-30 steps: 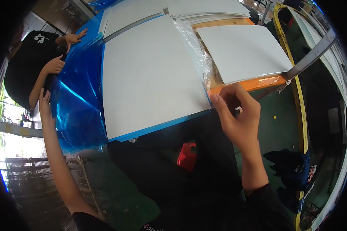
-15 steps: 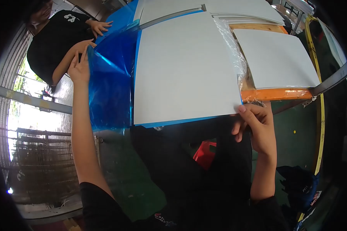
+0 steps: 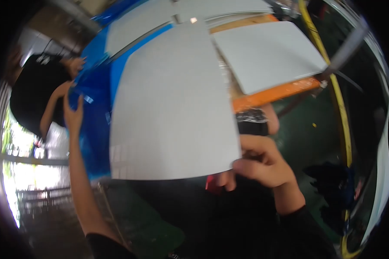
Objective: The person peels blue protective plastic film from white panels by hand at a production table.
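A large white sheet (image 3: 173,103) fills the middle of the view, its near edge raised towards me and slightly bowed. My right hand (image 3: 263,162) pinches its near right corner between thumb and fingers. On the left hangs a glossy, translucent blue plastic film (image 3: 93,129). My left hand (image 3: 74,113), arm stretched forward, grips the film's left edge near the top; motion blur softens the fingers. Between film and white sheet shows a strip of brighter blue (image 3: 119,71), partly covered by the sheet.
Beyond my left hand is another person in a black shirt (image 3: 32,95), a hand (image 3: 75,64) on the blue material. More white sheets (image 3: 268,52) lie on a frame with an orange edge (image 3: 276,93). A metal bar (image 3: 348,47) and a yellow strip (image 3: 339,112) are at right.
My right hand has brought the white sheet's near corner closer to me, lifting the edge off the blue beneath. My left hand stays at the film's edge. The whole view has shifted and tilted.
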The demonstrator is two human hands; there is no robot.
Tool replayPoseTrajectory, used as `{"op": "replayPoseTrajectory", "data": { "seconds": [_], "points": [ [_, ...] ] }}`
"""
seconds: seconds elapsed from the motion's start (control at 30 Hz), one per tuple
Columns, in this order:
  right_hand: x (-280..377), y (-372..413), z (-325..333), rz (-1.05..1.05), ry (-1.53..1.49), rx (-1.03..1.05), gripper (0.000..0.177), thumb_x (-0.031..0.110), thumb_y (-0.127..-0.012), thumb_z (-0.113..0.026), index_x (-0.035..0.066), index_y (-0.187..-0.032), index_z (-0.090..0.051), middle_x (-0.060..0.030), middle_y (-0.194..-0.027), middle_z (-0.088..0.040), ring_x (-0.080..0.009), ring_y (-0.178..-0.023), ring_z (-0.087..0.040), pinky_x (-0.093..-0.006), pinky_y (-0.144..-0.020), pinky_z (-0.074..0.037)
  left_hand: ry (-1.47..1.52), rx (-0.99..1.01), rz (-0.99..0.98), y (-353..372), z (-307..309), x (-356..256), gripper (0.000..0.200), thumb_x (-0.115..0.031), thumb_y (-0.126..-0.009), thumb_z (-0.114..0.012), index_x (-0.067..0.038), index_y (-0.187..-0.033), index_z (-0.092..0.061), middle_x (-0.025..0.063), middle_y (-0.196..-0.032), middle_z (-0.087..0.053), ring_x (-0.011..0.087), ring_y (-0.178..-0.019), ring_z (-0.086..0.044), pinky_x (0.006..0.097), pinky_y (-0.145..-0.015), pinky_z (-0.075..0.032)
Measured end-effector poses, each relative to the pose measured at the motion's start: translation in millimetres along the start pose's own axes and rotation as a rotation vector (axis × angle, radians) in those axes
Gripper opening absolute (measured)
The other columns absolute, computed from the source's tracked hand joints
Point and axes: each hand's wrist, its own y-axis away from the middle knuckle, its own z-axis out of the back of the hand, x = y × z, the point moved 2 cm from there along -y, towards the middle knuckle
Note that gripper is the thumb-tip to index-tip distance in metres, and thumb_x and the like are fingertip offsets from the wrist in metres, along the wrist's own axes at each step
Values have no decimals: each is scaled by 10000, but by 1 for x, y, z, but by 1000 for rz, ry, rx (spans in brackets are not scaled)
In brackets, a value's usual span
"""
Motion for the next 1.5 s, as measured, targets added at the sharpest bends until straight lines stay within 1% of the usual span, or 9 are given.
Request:
{"op": "replayPoseTrajectory", "data": {
  "seconds": [0.13, 0.33, 0.57, 0.73, 0.93, 1.13, 1.2, 1.37, 1.5],
  "points": [
    [9, 3, 4, 191, 153, 27, 282, 75, -1019, -528, -51, -1264, -587, -81, -922, -714, -103, -709, -649, -238, -631, -524, 48, 61, -183, -16, -14, 28, 586, -379, -1029, -610, -124, -1534, -458, 212, -1545, -466, 356, -1445, -444, 428, -1180, -351],
    [13, -1, 41, 333, 25, -199, 299, 69, -1021, -497, -89, -1270, -549, -148, -895, -684, -146, -624, -630, -270, -585, -552, -88, 85, -47, -7, -29, 40, 623, -499, -1067, -472, -165, -1585, -386, 204, -1654, -294, 396, -1526, -281, 484, -1228, -264],
    [9, -14, 104, 434, 85, -548, 326, 113, -982, -514, -81, -1241, -555, -163, -843, -653, -158, -547, -588, -269, -440, -529, 190, -128, -89, -17, -4, 54, 567, -378, -1121, -388, -16, -1558, -386, 219, -1604, -385, 359, -1495, -359, 409, -1212, -289],
    [-2, -14, 135, 396, 50, -698, 307, 147, -1003, -548, -49, -1239, -565, -141, -954, -677, -127, -568, -564, -253, -447, -522, 411, -113, -39, 42, 54, -84, 512, -312, -1129, -368, -7, -1537, -423, 192, -1573, -439, 326, -1420, -479, 429, -1164, -377],
    [-15, -15, 137, 281, 51, -740, 244, 178, -1026, -597, -47, -1120, -610, -114, -1015, -719, -96, -577, -578, -247, -477, -538, 384, -30, -316, 149, 95, -240, 458, -226, -1106, -379, 41, -1467, -471, 239, -1454, -548, 345, -1360, -528, 467, -1122, -430],
    [-23, -22, 138, 141, 256, -742, 297, 233, -991, -679, -58, -935, -663, -98, -825, -751, -85, -518, -583, -252, -456, -495, 947, 204, -558, 241, 55, -335, 253, -112, -1012, -574, -15, -1241, -621, 227, -1065, -742, 379, -922, -735, 418, -804, -599],
    [-22, -24, 139, 85, 317, -755, 334, 283, -976, -709, -45, -916, -681, -64, -732, -696, -84, -500, -573, -236, -448, -463, 1034, 345, -445, 265, 40, -358, 232, -62, -1006, -567, -8, -1219, -641, 174, -946, -763, 356, -842, -747, 380, -779, -600],
    [-18, -29, 134, 27, 420, -800, 379, 334, -955, -739, -34, -882, -688, -43, -635, -642, -88, -454, -558, -232, -425, -434, 1195, 686, -119, 294, -5, -388, 323, -3, -1031, -504, 17, -1338, -603, 169, -1187, -721, 213, -900, -738, 285, -720, -569],
    [-23, -32, 136, -1, 427, -792, 363, 314, -947, -731, -40, -873, -703, -69, -651, -687, -101, -467, -596, -254, -437, -463, 1324, 654, 164, 259, -47, -425, 449, -145, -1119, -388, 28, -1533, -381, 231, -1308, -631, 200, -887, -731, 259, -663, -564]
  ]
}}
